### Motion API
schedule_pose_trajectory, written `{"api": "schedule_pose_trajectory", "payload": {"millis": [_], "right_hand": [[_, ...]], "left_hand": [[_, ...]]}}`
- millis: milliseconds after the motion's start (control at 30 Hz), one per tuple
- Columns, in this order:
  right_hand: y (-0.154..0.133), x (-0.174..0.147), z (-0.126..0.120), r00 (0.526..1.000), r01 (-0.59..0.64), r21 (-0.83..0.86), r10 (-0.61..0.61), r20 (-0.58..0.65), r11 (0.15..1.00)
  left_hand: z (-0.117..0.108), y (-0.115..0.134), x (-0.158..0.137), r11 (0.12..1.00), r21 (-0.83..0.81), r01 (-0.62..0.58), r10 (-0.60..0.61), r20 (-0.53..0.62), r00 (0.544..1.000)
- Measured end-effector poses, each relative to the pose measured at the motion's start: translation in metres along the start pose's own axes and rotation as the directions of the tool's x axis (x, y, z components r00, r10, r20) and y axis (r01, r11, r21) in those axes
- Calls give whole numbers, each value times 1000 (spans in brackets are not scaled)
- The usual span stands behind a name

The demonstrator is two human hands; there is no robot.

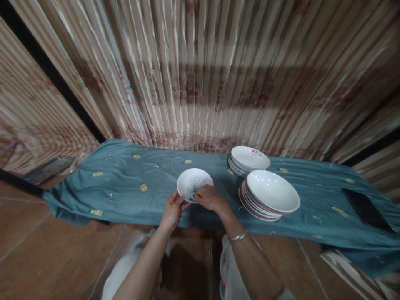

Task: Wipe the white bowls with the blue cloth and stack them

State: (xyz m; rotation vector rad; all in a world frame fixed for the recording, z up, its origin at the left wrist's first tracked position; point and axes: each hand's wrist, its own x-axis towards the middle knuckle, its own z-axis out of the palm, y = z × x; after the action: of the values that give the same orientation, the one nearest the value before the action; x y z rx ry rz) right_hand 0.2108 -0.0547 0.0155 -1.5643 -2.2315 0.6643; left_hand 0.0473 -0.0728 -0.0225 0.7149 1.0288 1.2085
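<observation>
At the far left we see a flat metal tray (50, 168) lying on the brown tiled floor (56, 254), just off the end of the teal cloth (125, 187). The cloth is spread along the floor against a corrugated sheet wall (200, 75) and is dotted with small yellow embroidered rounds.

Near the middle of the cloth we hold a small white bowl (194, 182), tilted towards us. Our left hand (172, 209) grips its near left rim, fingers closed on the edge. Our right hand (210, 196) comes over the near rim with the fingers bent down into the bowl; they seem to press on something dark and small there, but we cannot tell what it is. A metal bangle (238, 236) sits on the right wrist.

To the right, a stack of white plates (248, 160) rests near the wall; the top one bears a small red mark, too blurred to read. Just in front of it, touching or nearly so, stands a stack of deep white bowls with red rims (268, 195), close beside our right forearm. Nothing lies between the held bowl and these stacks.

Farther right a dark flat rectangular object (365, 210) lies on the cloth, well apart from the dishes. The wall carries faded reddish print that we cannot read.
</observation>
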Motion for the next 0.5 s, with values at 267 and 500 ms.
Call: {"api": "schedule_pose_trajectory", "payload": {"millis": [267, 500], "right_hand": [[6, 9, 11, 982, -116, -96, 100, -162, 989], [0, 22, 8, 991, -94, -163, 77, -112, 982]], "left_hand": [[1, -2, 0, 999, 45, -22, 22, 3, 1000], [4, 0, -2, 1000, 20, -4, 5, -4, 1000]]}}
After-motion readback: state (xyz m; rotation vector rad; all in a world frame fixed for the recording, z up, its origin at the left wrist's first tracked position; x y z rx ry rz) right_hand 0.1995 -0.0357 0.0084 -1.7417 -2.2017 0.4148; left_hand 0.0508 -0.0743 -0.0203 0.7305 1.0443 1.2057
